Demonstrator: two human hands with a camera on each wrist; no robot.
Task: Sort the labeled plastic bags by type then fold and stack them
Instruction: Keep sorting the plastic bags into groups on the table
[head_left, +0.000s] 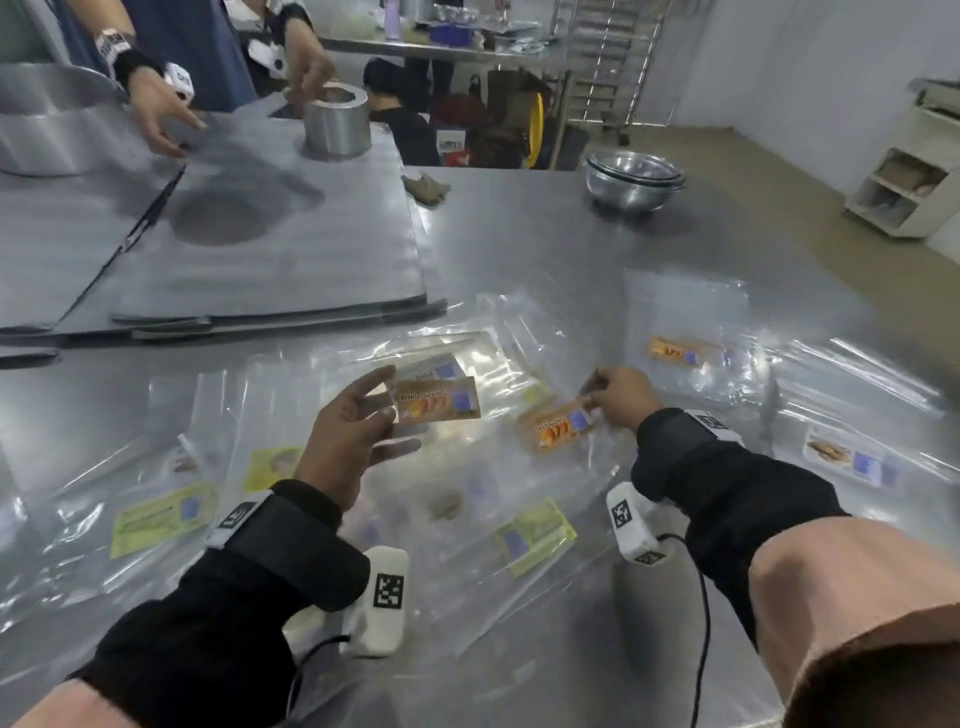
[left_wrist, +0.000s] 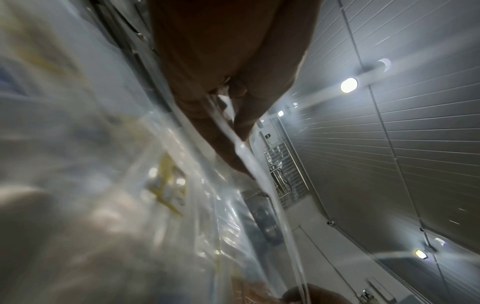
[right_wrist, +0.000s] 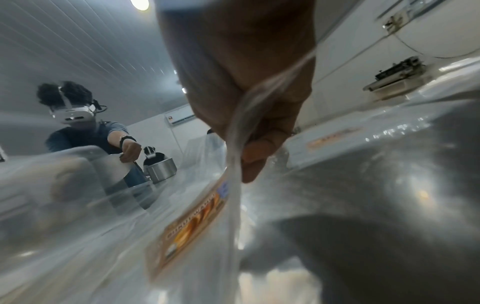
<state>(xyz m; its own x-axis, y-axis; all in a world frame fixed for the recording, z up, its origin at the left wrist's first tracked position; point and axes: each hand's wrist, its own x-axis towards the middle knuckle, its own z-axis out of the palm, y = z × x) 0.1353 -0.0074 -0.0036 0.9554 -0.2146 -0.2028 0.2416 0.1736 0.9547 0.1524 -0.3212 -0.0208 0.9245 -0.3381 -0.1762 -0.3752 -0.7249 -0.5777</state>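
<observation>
1. Under both hands: steel table (head_left: 519, 234), strewn with clear labelled bags, yellow-label ones (head_left: 535, 535) nearest the wrists; unsorted, probably mid-sort.
2. Between thumb and fingers of left hand (head_left: 353, 421): orange-label bags (head_left: 439, 405), lifted, likely gathered as one type.
3. Pinched in right hand (head_left: 621, 397): matching orange-label bag (head_left: 558, 428), edge bunched, low over table.

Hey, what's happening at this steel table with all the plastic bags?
A person is sorting clear labeled bags spread over the steel table. The left hand holds bags with orange labels; the right hand pinches another orange-labeled bag. Yellow-labeled bags lie loose nearby. Across the table, another person handles metal pans.
</observation>
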